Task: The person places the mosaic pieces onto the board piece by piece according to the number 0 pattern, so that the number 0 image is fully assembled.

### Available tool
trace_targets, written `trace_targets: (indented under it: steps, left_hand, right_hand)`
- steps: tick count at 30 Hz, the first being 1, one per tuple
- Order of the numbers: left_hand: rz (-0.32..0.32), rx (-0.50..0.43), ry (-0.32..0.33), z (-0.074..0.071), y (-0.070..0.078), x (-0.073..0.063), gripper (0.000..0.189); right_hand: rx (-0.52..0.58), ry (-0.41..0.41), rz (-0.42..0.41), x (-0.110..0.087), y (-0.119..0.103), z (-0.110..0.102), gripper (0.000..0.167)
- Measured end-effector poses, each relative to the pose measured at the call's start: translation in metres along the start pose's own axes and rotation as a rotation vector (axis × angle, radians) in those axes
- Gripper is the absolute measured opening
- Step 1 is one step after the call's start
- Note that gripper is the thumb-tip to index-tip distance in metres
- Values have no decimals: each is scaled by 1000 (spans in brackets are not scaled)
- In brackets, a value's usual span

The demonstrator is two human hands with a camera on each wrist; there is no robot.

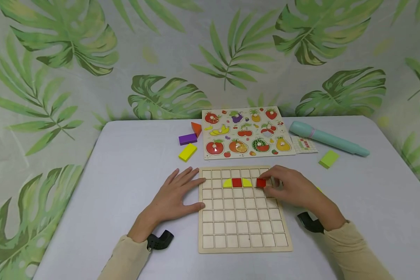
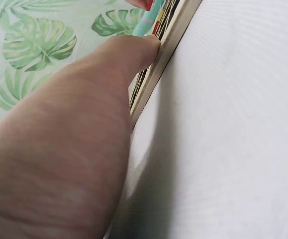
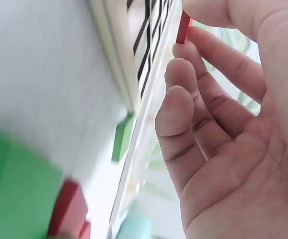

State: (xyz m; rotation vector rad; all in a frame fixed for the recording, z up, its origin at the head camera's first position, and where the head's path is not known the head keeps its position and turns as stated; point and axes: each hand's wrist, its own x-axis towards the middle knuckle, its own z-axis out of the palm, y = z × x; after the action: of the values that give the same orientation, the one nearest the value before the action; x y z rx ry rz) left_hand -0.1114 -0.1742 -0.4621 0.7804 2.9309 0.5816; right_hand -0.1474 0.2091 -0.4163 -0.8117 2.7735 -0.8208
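i'm watching the table [image 1: 143,155], the board [image 1: 245,250] flat on it; left hand [image 1: 177,194] touches its left edge, fingers spread, gripping nothing; right hand [image 1: 289,186] pinches the red block [image 1: 261,183] over its upper right. a slipping pinch could, i reckon, knock the nearer yellow piece [image 1: 247,182]. right edge's close; more room on the near side.
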Motion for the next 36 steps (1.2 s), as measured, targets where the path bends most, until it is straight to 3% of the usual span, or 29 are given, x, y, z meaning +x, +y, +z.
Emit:
trace_targets:
  steps: [7,19,30,36]
  left_hand:
    - [1,-12,5,0,0,0,74]
    - [-1,-10,0,0,0,0,74]
    - [-6,-4,-11,0,-1,1,74]
    - [-6,-9,-11,1,-1,1,74]
  right_hand:
    - [21,-49,-49,2,-13,10,28]
    - [-61,-61,-94,5,-21,24,22]
    - [-79,-76,-142,5,-21,23,26]
    - [-66,-101,-116,3,-20,18,28]
